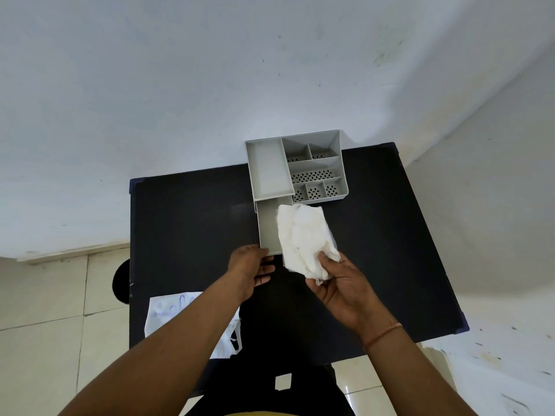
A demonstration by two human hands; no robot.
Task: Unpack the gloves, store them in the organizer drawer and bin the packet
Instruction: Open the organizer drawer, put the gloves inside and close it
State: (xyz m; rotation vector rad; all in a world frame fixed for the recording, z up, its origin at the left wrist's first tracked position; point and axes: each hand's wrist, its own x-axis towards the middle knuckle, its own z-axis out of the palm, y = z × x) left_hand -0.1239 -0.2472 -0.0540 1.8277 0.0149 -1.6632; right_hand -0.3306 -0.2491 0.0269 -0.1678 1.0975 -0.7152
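A grey organizer [315,172] with several compartments stands at the far side of the black table [186,223]. Its drawer [268,226] is pulled out toward me. My left hand [252,271] grips the drawer's front end. My right hand [342,289] holds a bundle of white gloves [303,238] by its near end; the bundle lies over the right side of the open drawer. The empty packet [162,313], white with blue print, lies flat on the table's near left corner, partly hidden under my left forearm.
The table stands against a white wall. Tiled floor shows on the left and near right. A dark round object [121,279] sits on the floor just left of the table's edge.
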